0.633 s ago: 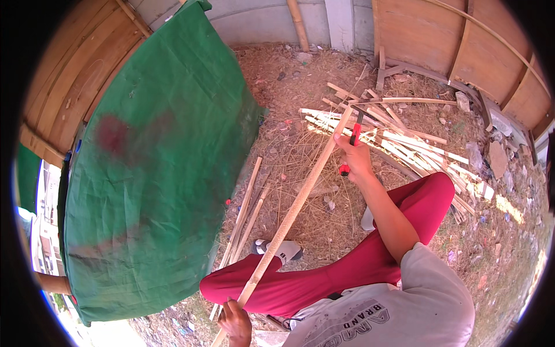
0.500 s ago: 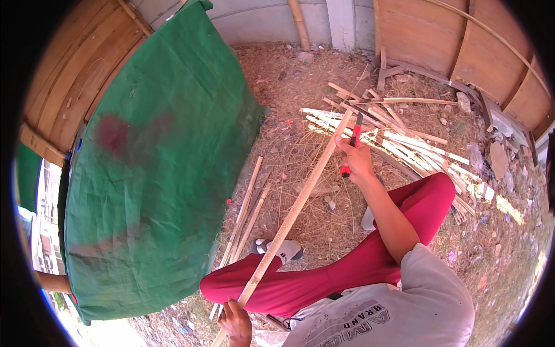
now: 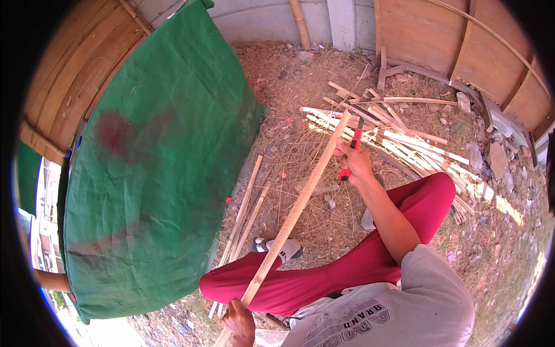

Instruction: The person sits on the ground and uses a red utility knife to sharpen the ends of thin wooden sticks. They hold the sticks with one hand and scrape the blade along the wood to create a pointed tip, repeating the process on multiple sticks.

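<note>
A long pale bamboo strip (image 3: 298,205) slants across my lap, from the lower left up to the middle right. My left hand (image 3: 240,324) is closed round its lower part, beside my left knee. Higher up, my right hand (image 3: 357,162) pinches the strip near its upper end. That same hand also grips a red and black utility knife (image 3: 355,139), its dark blade out and pointing away from me. The knife lies just right of the strip, and a small gap shows between the blade and the wood.
Several split bamboo strips (image 3: 399,130) lie heaped beyond my right knee. A few more strips (image 3: 245,208) rest on the ground by my left foot. A large green sheet (image 3: 156,168) hangs at the left. Wooden panels (image 3: 491,52) and a grey wall (image 3: 260,23) stand behind.
My left hand has shifted slightly up and to the right along with the strip's lower part. My right hand and the knife have moved a little left and tilted slightly.
</note>
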Available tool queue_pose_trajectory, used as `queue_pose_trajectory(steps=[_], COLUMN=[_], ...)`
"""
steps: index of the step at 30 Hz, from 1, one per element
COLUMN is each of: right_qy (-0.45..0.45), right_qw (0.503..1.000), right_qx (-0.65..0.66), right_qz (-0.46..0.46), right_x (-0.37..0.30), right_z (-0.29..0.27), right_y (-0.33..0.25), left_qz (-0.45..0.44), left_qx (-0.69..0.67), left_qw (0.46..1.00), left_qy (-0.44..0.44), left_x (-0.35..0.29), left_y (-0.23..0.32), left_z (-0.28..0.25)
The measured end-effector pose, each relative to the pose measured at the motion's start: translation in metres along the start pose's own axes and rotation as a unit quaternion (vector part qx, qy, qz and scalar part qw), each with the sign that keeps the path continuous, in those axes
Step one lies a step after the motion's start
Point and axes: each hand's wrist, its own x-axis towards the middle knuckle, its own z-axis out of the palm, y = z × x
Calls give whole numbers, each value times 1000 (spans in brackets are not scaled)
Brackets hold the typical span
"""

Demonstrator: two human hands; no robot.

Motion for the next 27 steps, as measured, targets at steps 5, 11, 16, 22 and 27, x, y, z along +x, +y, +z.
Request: queue_pose_trajectory(steps=[5,11,16,22,27], right_qy=[121,115,64,0,-80], right_qw=[968,942,959,968,945], right_qx=[-155,-239,-193,-167,-249], right_qz=[-154,-205,-198,-185,-195], right_x=[8,-4,10,18,-7], right_z=[-1,5,-2,-9,3], right_y=[21,22,33,38,37], left_qz=[4,-35,-40,-102,-126], left_qx=[0,-26,-43,-63,-74], left_qw=[1000,997,996,987,978], left_qy=[-12,-56,-72,-106,-149], left_x=[2,-3,-3,0,6], left_y=[7,15,16,21,28], left_z=[1,-2,0,-1,-6])
